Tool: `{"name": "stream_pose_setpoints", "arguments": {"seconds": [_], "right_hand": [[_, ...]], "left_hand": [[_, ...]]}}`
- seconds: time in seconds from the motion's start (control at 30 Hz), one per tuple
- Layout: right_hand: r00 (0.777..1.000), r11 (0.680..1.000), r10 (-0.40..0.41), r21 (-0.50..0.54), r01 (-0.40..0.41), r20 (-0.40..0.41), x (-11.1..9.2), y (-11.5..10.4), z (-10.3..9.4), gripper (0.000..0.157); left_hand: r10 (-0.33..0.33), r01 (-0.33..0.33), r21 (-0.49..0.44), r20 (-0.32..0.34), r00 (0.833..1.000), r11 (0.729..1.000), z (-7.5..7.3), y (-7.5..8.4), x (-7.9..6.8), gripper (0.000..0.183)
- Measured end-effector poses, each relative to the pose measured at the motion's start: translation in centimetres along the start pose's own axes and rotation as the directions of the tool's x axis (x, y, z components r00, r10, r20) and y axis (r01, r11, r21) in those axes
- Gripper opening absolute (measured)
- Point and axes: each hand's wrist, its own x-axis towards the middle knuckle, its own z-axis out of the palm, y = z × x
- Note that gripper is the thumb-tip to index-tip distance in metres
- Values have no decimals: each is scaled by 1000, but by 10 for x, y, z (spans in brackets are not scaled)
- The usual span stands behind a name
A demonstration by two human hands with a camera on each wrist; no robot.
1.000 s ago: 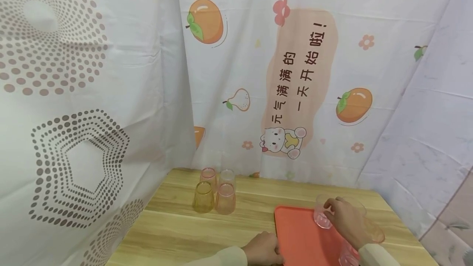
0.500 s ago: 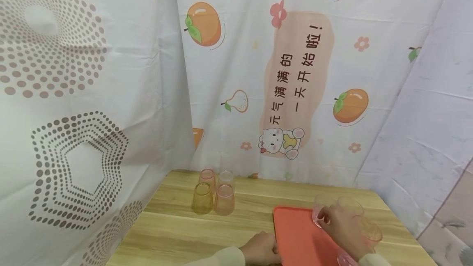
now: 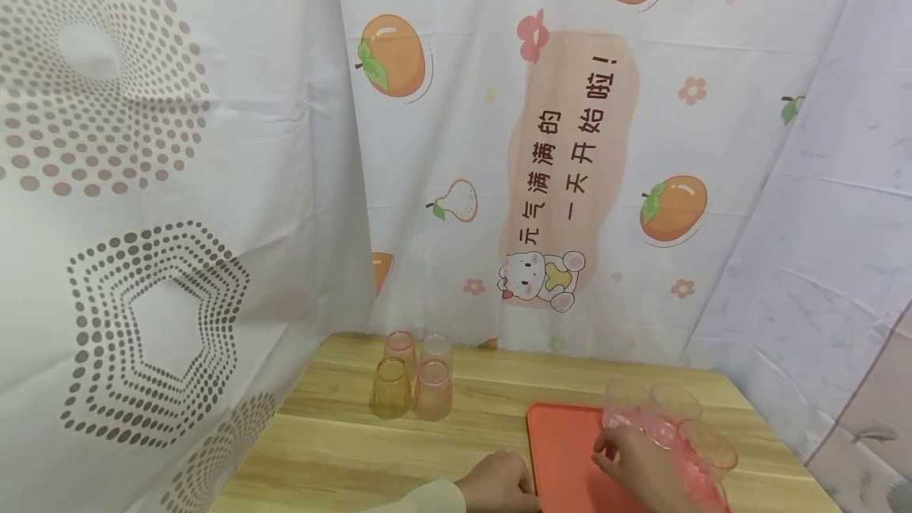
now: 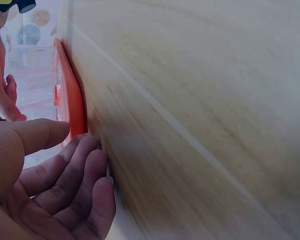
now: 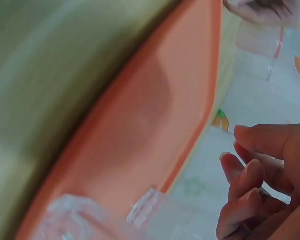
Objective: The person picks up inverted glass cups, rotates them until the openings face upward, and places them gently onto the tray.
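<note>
My left hand (image 3: 500,483) pinches the left rim of an orange-red tray (image 3: 563,450). In the left wrist view its thumb (image 4: 50,134) lies at the tray's rim, with the curled fingers (image 4: 92,165) beside the rim's outer side. Over the right part of the tray hovers my right hand (image 3: 637,461), loosely curled and holding nothing. Just beyond and beside it several see-through glasses stand along the tray's right end, among them a clear glass (image 3: 620,410) and an orange-rimmed glass (image 3: 716,450). The right wrist view shows faceted clear glass bases (image 5: 70,220) on the tray, near that hand.
Several tinted glasses stand upside down in a cluster at the table's back left: a yellow glass (image 3: 391,394), a peach glass (image 3: 434,398), a pink glass (image 3: 401,351) and a clear glass (image 3: 438,351). Printed curtains (image 3: 456,141) enclose the wooden table (image 3: 342,450).
My right hand has come away from the far clear glass, back toward me over the tray, baring more of the glasses. The left hand has stayed at the tray's rim.
</note>
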Motion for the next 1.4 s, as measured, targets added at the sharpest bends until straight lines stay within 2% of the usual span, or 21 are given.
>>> {"name": "stream_pose_setpoints", "arguments": {"seconds": [0.07, 0.13, 0.3, 0.4, 0.6, 0.73, 0.83, 0.93, 1.1, 1.2, 1.4], "right_hand": [[997, 998, 51, 23, -52, 65, -3, -2, 3, 13], [994, 998, 63, 12, -64, 89, -6, -4, 6, 14], [995, 997, -63, 44, 60, 78, -13, -5, 13, 14], [990, 994, -96, 67, 89, 105, -16, -6, 18, 13], [972, 992, -50, 125, 22, 228, -20, -12, 29, 11], [961, 979, -104, 199, 53, 255, -23, -19, 35, 12], [949, 968, -121, 248, 48, 290, -25, -23, 38, 11], [937, 964, -80, 265, -14, 341, -28, -25, 42, 12], [940, 969, -102, 246, 20, 326, -32, -23, 49, 11], [942, 967, -128, 251, 49, 309, -34, -22, 53, 10], [943, 965, -128, 259, 46, 308, -33, -22, 54, 10]], "left_hand": [[-6, 6, -10, 0, 1000, 1000, 0, -2, 0, 34], [-19, 19, -24, -2, 1000, 1000, -1, -5, -1, 31], [-21, 21, -18, -27, 999, 1000, -6, -9, -3, 22], [-11, 11, -6, -36, 999, 1000, -10, -10, -5, 20], [-23, 24, 12, -48, 999, 1000, -19, -10, -12, 17], [-20, 24, 59, -59, 998, 998, -25, -8, -14, 17], [2, 7, 111, -75, 997, 994, -30, -9, -14, 17], [11, 0, 118, -87, 996, 993, -33, -11, -15, 20], [-29, 37, 77, -99, 995, 996, -37, -16, -15, 25], [-38, 47, 81, -106, 994, 996, -40, -18, -16, 26], [-36, 51, 114, -125, 991, 992, -51, -19, -19, 28]]}}
